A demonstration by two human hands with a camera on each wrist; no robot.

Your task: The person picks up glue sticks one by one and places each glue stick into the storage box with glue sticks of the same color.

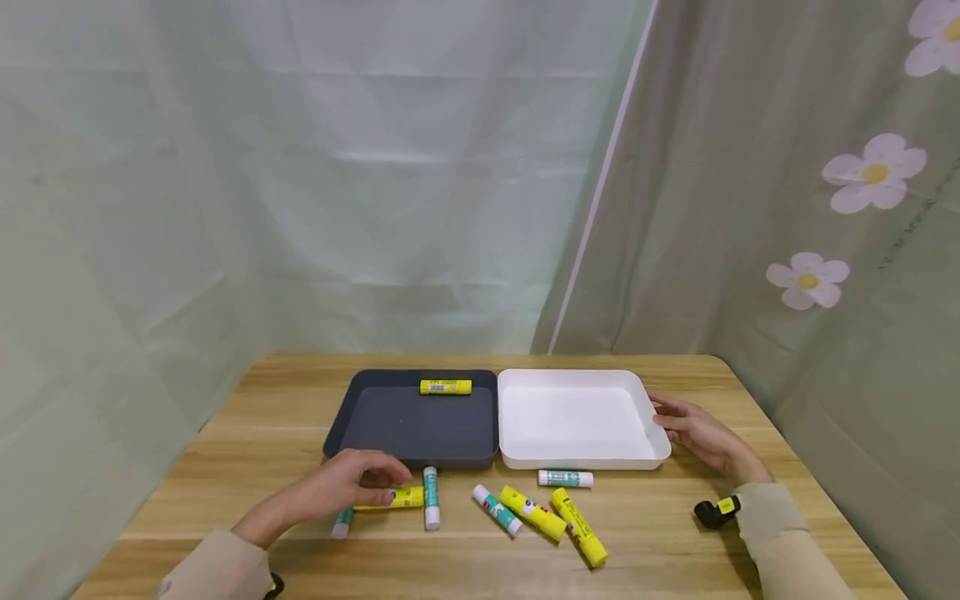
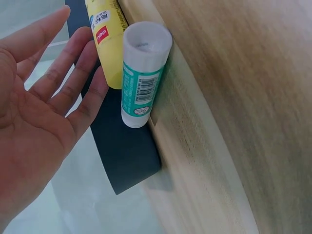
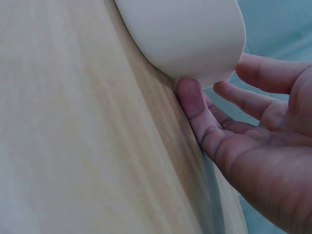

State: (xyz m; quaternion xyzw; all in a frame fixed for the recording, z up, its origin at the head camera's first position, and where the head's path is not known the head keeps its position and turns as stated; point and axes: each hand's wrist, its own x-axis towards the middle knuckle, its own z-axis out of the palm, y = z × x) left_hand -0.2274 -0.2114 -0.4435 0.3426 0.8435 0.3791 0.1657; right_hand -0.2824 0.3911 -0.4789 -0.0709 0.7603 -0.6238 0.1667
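My left hand point(image 1: 337, 487) hovers over a yellow glue stick point(image 1: 408, 497) lying before the dark grey tray point(image 1: 337, 421). In the left wrist view its fingers are extended beside the yellow stick, not wrapped around it. A white-and-green glue stick point(image 2: 141, 83) is close by in that view. Another white-and-green glue stick point(image 1: 431, 500) lies right of the yellow one. At the white tray's point(image 1: 585, 463) right side, my right hand point(image 1: 701, 433) touches the outer wall with its fingertips, as the right wrist view shows.
Inside the dark tray a yellow glue stick point(image 1: 446, 387) lies along the far wall. In front of the trays lie more yellow glue sticks point(image 1: 579, 529) and white-and-green glue sticks point(image 1: 566, 478). Curtains point(image 1: 420, 208) hang behind the wooden table point(image 1: 247, 417).
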